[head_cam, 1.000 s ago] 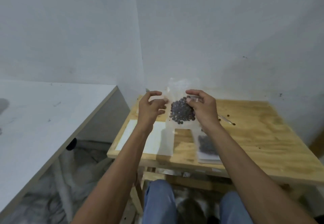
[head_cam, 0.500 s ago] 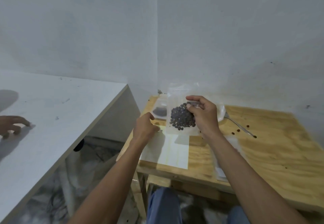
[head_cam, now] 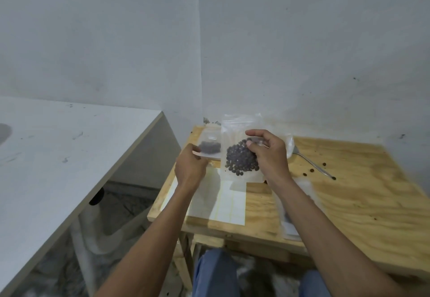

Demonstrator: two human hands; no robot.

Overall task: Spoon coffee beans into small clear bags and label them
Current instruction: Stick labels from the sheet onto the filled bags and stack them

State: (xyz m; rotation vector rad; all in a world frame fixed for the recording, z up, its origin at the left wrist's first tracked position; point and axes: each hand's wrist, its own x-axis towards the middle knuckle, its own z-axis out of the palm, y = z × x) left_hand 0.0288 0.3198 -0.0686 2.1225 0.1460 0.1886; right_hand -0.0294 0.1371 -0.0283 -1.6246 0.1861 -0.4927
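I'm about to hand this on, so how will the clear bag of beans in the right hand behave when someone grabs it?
The bag is thin film, so probably floppy; the right hand pinches it near the middle. The beans sit loose in a clump, so weight likely sags and shifts. Its top looks unsealed, though I can't be sure, so tipping may spill.

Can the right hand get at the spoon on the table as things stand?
Probably not yet: the right hand is holding the bag of coffee beans. The spoon lies uncovered just right of it, so the path looks free.

Wooden table [head_cam: 363, 203] lies open at right — spoon [head_cam: 313, 165] and stray beans [head_cam: 311, 170] aside.
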